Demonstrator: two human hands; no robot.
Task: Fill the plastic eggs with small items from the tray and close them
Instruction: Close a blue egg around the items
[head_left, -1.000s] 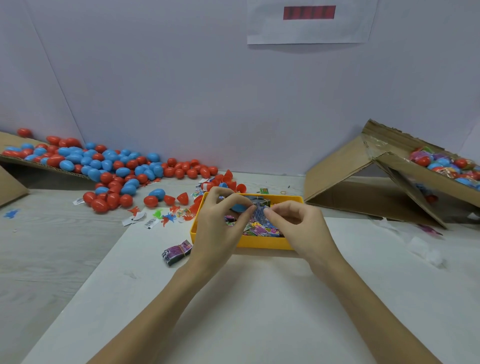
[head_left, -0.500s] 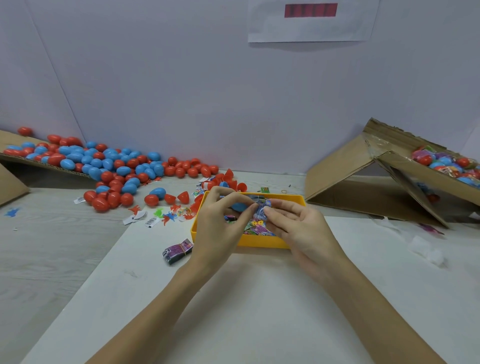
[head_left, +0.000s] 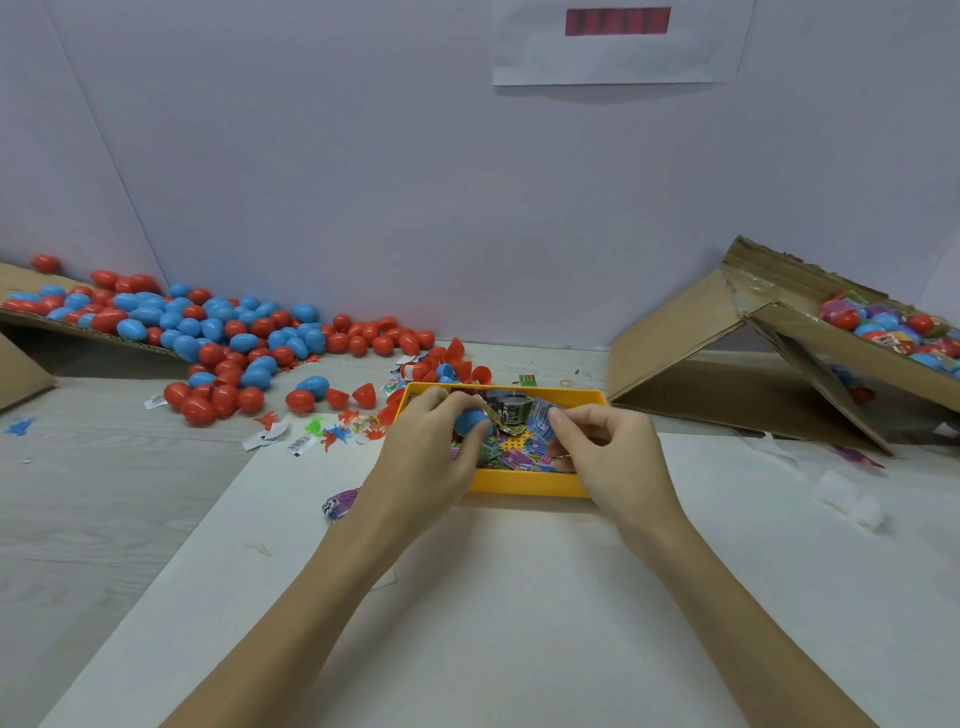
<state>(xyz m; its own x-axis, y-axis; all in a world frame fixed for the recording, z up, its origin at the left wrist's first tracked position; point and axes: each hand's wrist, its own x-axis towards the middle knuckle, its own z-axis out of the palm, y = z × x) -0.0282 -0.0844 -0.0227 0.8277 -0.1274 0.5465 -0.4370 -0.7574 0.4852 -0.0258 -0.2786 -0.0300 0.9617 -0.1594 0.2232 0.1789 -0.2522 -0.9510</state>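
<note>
- Left hand: over the left end of the yellow tray, fingers curled round a blue egg piece held above the tray contents. Whether it is a half shell or a whole egg cannot be told.
- Right hand: over the right part of the tray, fingers bent, thumb and forefinger pinching a small packet just beside the blue piece.
- A crumpled gold-edged wrapper sits between the two hands, touching or nearly touching the blue piece; contact cannot be confirmed.
- Tray: rests on a white sheet at the sheet's far edge, filled with mixed printed packets and small items.
- Loose eggs, red and blue: piled at the far left edge of the tabletop, spilling off a cardboard flap; several open red halves lie nearer the tray.
- Small plastic figures and paper tags lie on the tabletop left of the tray.
- A purple packet lies at the sheet's left edge, beside the left wrist.
- Cardboard box, far right edge: tipped, holding coloured eggs.
</note>
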